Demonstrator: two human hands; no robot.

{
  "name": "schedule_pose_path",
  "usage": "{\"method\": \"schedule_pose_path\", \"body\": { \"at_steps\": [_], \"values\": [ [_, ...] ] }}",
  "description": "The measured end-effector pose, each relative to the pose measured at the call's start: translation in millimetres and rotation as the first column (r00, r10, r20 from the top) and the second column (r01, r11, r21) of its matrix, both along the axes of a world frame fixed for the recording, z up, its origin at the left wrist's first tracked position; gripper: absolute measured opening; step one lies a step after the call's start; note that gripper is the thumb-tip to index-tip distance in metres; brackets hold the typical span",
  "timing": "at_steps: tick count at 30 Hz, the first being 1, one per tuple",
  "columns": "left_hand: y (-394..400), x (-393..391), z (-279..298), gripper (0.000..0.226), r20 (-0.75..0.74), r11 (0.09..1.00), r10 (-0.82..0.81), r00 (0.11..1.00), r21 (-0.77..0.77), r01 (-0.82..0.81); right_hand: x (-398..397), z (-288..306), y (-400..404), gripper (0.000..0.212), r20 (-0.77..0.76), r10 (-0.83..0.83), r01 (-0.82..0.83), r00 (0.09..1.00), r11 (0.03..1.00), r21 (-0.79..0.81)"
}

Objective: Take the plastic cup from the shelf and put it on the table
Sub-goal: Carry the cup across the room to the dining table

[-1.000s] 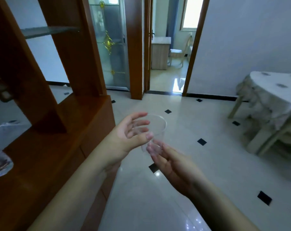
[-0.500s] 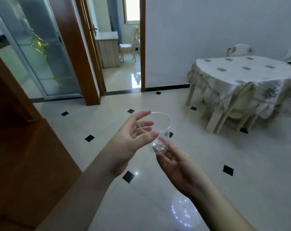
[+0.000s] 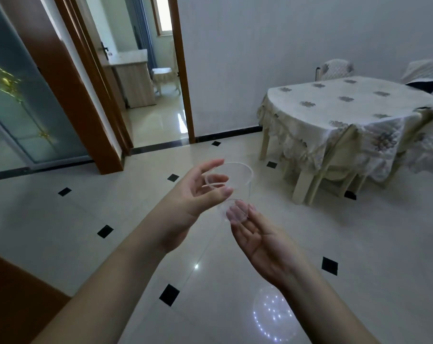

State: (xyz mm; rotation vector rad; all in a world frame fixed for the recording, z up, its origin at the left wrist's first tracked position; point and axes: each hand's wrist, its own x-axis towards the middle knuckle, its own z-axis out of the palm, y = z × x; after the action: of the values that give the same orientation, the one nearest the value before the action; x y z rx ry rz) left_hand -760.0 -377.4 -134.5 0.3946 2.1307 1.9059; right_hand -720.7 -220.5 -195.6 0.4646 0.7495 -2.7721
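A clear plastic cup [image 3: 239, 181] is held upright in mid-air over the tiled floor, at the middle of the view. My left hand [image 3: 193, 197] grips its rim and side between thumb and fingers. My right hand [image 3: 257, 237] lies palm up under it, fingertips touching the cup's base. The table [image 3: 334, 105], covered with a cream flowered cloth, stands at the right, well beyond the cup.
Cream chairs [image 3: 334, 167] are tucked under the table's near side, and others [image 3: 336, 69] stand behind it. An open doorway [image 3: 158, 95] leads to another room. A glass door [image 3: 19, 105] is at the left. The wooden shelf unit's corner [image 3: 14, 301] shows at the bottom left.
The view has swung right, away from the wooden shelf, and the table has come nearer and more central. Both hands keep the cup in the same hold.
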Motion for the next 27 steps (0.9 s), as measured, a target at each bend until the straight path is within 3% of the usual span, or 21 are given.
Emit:
{"method": "schedule_pose_path", "body": {
  "at_steps": [8,13,21,27],
  "values": [
    [14.4,-87.9,-15.0,0.057,-0.012,0.999,-0.034,0.999,-0.001,0.034,-81.3,-7.1,15.6,0.041,0.037,-0.012,0.012,0.999,1.0,0.008],
    [-1.7,-162.4,-17.7,0.059,-0.024,1.0,-0.005,1.0,0.017,0.005,-158.5,-7.2,-4.2,0.029,0.047,-0.012,0.012,0.999,1.0,0.001],
    [-54.6,-290.7,-9.2,0.065,-0.038,0.999,0.008,0.999,0.04,-0.006,-294.2,7.7,-48.6,0.046,0.01,0.065,-0.065,0.998,0.992,0.112],
    [-67.8,-381.4,-11.9,0.061,-0.03,0.998,-0.03,0.999,0.051,0.032,-376.2,7.8,-65.5,0.033,0.029,0.004,-0.007,1.0,0.996,0.089]
  ]
}}
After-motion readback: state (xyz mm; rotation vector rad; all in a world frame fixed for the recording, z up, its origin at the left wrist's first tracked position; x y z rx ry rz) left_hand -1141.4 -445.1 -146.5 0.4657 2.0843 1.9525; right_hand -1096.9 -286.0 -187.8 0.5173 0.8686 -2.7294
